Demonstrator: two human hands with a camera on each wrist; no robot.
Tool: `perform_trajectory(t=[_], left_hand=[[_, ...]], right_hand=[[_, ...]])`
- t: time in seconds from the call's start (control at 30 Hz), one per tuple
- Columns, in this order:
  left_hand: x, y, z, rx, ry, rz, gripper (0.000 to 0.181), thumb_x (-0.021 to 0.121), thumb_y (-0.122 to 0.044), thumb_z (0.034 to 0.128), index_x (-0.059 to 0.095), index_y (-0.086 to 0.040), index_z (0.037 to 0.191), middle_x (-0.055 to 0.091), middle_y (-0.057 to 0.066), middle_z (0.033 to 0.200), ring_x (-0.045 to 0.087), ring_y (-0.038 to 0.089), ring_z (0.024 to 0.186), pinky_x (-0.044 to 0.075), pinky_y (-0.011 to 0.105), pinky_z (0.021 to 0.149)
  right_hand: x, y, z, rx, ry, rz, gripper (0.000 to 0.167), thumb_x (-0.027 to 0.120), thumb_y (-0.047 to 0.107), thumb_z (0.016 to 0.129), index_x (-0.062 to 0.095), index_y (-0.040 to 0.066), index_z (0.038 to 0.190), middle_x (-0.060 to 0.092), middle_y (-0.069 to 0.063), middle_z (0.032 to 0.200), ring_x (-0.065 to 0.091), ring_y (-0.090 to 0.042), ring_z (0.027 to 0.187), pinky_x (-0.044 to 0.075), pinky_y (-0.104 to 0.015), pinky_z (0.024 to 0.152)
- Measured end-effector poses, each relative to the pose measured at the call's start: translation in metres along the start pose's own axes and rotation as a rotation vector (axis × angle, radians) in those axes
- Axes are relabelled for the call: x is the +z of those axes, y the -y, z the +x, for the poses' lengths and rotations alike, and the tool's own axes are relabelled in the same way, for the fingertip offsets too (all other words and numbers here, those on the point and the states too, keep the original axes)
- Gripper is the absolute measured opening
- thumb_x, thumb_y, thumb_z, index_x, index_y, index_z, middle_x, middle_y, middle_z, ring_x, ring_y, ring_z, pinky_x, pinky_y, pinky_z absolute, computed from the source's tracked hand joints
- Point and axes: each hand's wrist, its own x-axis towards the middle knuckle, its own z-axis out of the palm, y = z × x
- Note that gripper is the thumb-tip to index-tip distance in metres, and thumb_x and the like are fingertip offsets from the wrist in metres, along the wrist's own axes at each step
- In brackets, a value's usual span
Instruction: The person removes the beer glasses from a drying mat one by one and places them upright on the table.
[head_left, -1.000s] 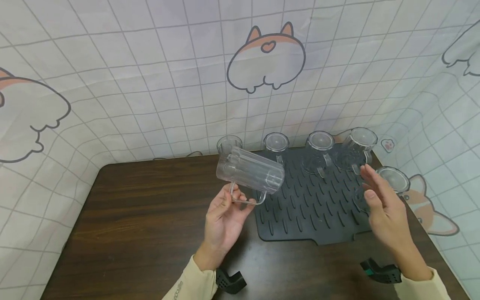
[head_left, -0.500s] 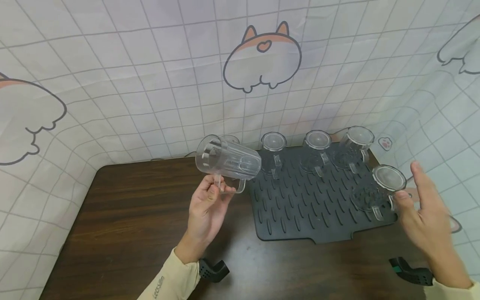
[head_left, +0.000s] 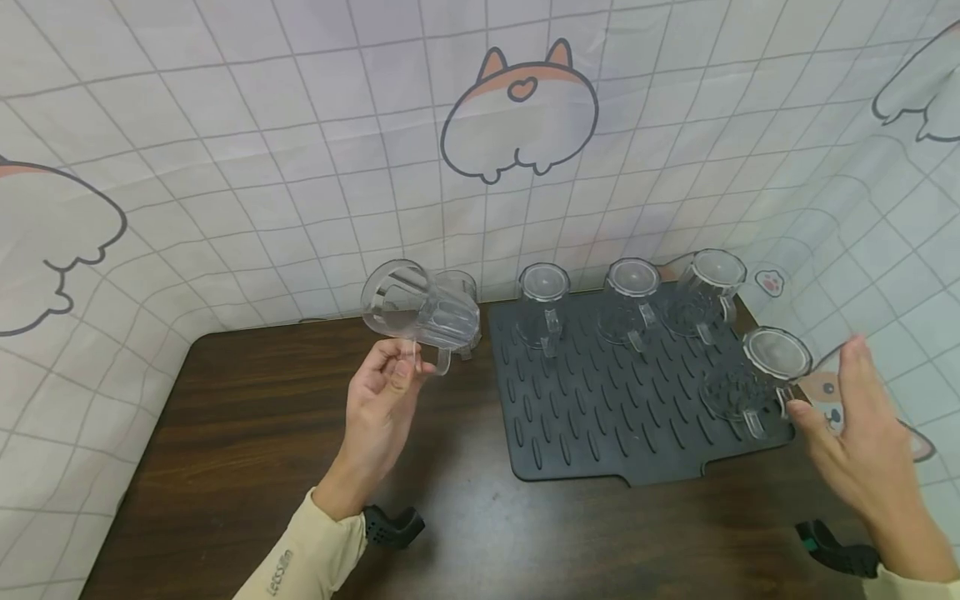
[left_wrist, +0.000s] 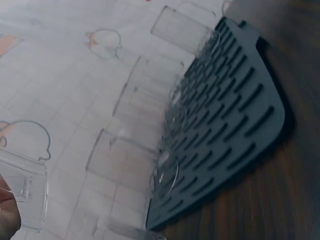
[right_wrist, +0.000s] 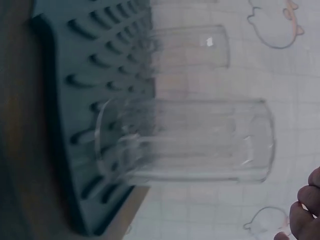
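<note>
My left hand (head_left: 380, 410) grips the handle of a clear glass mug (head_left: 427, 312), tilted on its side in the air with its mouth to the left. Behind it another clear mug (head_left: 459, 283) is partly hidden. At the right, my right hand (head_left: 870, 433) has its fingers extended beside the handle of an upside-down mug (head_left: 777, 353) on the dark mat (head_left: 600, 450); whether the thumb touches it I cannot tell. In the left wrist view the held mug (left_wrist: 37, 195) shows at the left edge; in the right wrist view the nearest mug (right_wrist: 200, 140) stands on the mat.
Three more upside-down mugs, a left one (head_left: 542, 308), a middle one (head_left: 628, 304) and a right one (head_left: 705, 292), stand along the mat's back edge. Brown wooden table (head_left: 255, 433) lies left of the mat. A patterned cloth (head_left: 337, 167) hangs behind and at both sides.
My left hand has moved left with the mug, which now hangs left of the mat. My right hand has moved right, away from the back row of mugs.
</note>
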Motion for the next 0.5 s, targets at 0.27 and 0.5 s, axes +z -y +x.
perform_trajectory(t=[0.27,0.5], left_hand=[[-0.017,-0.007,-0.001,-0.005,-0.046,0.058,0.015,0.047,-0.001,0.1073,0.058,-0.009,0.114,0.059,-0.003,0.106,0.062,0.009,0.102,0.053,0.021,0.099],[-0.033,-0.008,-0.002,-0.028,-0.093,0.090,0.015,0.049,0.000,0.1066,0.059,-0.009,0.113,0.062,-0.004,0.109,0.063,0.012,0.101,0.053,0.021,0.098]], right_hand=[[0.011,-0.024,-0.013,-0.023,0.089,-0.041,0.088,0.052,0.046,0.106,0.003,0.000,0.164,0.000,-0.020,0.173,0.001,-0.049,0.161,-0.003,-0.057,0.133],[0.022,-0.040,-0.026,0.027,0.185,-0.082,0.096,0.055,0.047,0.105,-0.003,0.000,0.164,-0.010,-0.017,0.173,-0.004,-0.049,0.160,-0.007,-0.061,0.131]])
